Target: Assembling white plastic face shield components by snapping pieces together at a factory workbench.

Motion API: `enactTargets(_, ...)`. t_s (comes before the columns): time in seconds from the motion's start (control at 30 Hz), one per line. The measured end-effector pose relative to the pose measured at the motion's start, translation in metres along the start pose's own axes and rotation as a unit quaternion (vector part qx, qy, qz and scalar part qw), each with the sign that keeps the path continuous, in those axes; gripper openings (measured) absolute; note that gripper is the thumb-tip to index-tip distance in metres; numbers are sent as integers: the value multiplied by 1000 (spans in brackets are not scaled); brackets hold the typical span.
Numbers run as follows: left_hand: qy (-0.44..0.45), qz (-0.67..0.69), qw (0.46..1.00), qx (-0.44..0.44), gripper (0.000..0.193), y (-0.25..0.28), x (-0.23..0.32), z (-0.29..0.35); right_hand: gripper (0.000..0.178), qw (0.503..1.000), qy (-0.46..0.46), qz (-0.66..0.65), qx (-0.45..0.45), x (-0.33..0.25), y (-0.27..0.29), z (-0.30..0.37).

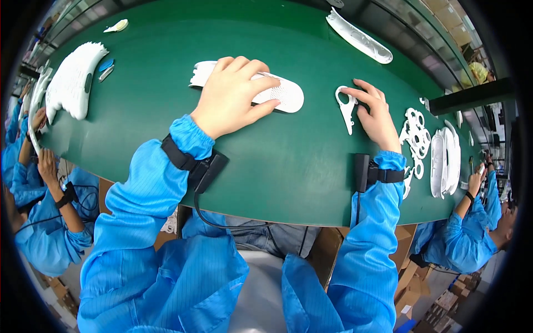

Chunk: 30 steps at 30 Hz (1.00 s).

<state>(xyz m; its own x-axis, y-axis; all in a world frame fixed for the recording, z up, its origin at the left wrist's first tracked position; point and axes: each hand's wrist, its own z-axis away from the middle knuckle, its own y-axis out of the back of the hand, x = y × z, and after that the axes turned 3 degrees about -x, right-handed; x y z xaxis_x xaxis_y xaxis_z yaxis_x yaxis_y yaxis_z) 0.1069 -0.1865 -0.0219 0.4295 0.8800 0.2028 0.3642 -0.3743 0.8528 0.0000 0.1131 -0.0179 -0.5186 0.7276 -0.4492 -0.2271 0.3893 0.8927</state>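
Note:
My left hand [236,97] wraps over a long white plastic shell [291,95] on the green tabletop. Its fingers bend over the far edge and the thumb lies along the near side. The shell's rounded right end shows small holes; its notched left end sticks out past the hand, and its middle is covered. My right hand [375,114] is open beside a small white ring-shaped plastic part [348,114] with a pointed tail. A fingertip touches the ring's edge; the thumb stays apart from it.
More ring-shaped parts [415,136] and a row of white shells [446,158] lie at right. A single shell [361,38] is at the far side. Stacked shells [75,80] and a blue oval piece [106,65] sit at left. Co-workers in blue work on both sides.

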Motion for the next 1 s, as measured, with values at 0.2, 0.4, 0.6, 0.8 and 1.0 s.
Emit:
enactTargets(0.2,2,-14,1000,-7,24,3,-1,2,27,998,24,10,61,-1,-2,-2)
enactTargets(0.4,18,-3,1000,-20,33,7,2,3,12,998,18,5,68,-9,-4,-3)
enactTargets(0.6,-14,44,998,42,54,10,4,-6,14,977,126,-12,174,-32,-7,5)
enactTargets(0.8,-87,22,996,15,54,21,31,-4,18,935,261,-140,194,-109,-36,9)
enactTargets(1.0,-73,113,984,117,39,15,28,5,36,927,143,-112,327,-73,-7,7)
